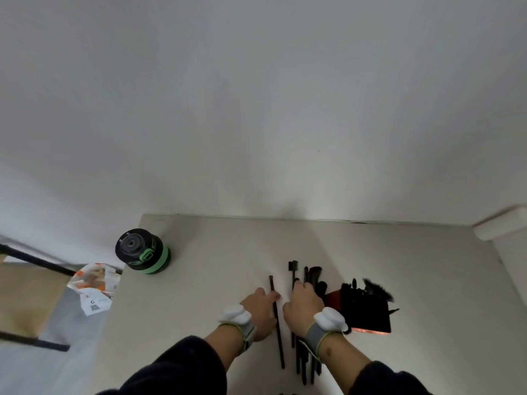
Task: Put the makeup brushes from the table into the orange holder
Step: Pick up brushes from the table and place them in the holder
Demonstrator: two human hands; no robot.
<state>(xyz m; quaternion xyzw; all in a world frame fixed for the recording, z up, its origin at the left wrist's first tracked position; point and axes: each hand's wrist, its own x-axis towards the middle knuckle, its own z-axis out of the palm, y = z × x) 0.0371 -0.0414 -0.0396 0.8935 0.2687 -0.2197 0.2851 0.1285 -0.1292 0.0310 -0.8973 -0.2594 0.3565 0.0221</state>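
Brushes point(305, 357) half hidden under right hand point(303, 307); grip unclear, perhaps closed.

Dim, flat light leaves the wall point(256, 95) grey, brightest just above the table point(216, 252) edge. The wide lens bends lines at the edges (notably the lower left), and detail stays soft throughout.
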